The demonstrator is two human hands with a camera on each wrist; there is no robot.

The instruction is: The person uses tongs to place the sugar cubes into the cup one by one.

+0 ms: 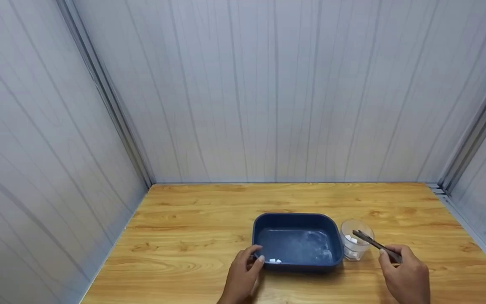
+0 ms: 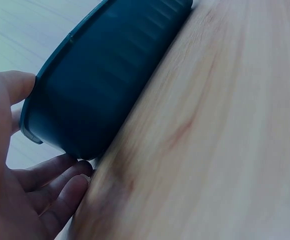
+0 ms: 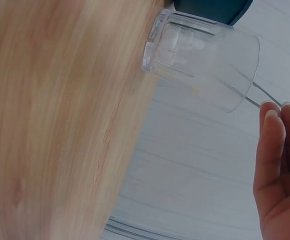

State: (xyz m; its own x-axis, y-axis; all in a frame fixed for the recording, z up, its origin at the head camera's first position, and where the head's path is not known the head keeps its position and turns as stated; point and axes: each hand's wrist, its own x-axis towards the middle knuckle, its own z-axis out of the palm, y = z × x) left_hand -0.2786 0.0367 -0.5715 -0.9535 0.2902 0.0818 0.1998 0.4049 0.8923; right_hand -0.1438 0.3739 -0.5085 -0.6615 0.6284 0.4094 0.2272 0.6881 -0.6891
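A dark blue rectangular baking dish point(image 1: 302, 219) sits on the wooden table, with small white cubes point(image 1: 275, 261) near its front left corner. My left hand point(image 1: 243, 272) grips that corner; in the left wrist view the thumb lies at the rim and the other fingers are lower, by the base. Against the dish's right side stands a clear glass point(image 3: 210, 60) with more white cubes point(image 1: 351, 239) in it. My right hand point(image 1: 407, 272) holds metal tongs point(image 1: 371, 240), their tips at the glass's mouth. In the right wrist view the two prongs are spread slightly apart.
The wooden table point(image 1: 192, 236) runs back to a pale panelled wall point(image 1: 251, 105). Similar panels point(image 1: 36, 139) rise at the left and right, with metal corner posts point(image 1: 108, 97) between them.
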